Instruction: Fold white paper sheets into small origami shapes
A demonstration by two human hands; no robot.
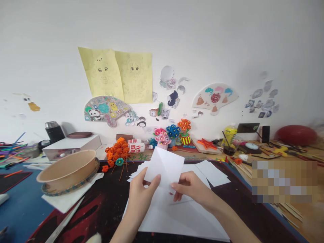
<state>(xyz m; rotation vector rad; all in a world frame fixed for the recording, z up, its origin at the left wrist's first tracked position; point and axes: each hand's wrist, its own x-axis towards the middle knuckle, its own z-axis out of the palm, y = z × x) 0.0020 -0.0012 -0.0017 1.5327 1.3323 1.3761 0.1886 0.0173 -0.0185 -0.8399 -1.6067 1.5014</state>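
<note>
Both my hands hold up a small folded white paper [165, 167] above the desk. My left hand [141, 192] pinches its lower left edge between thumb and fingers. My right hand [189, 189] grips its lower right corner, fingers curled. Under my hands lies a large white sheet [177, 216] on a dark red and black mat [101, 206]. More loose white sheets [212, 172] lie fanned out just behind the held paper.
A tan paper bowl [68, 168] sits at the left on white paper. Orange paper flowers [117, 153], a glue bottle [136, 147] and small flower pots [173, 135] stand behind. Craft clutter fills the right; a ruler [65, 221] lies front left.
</note>
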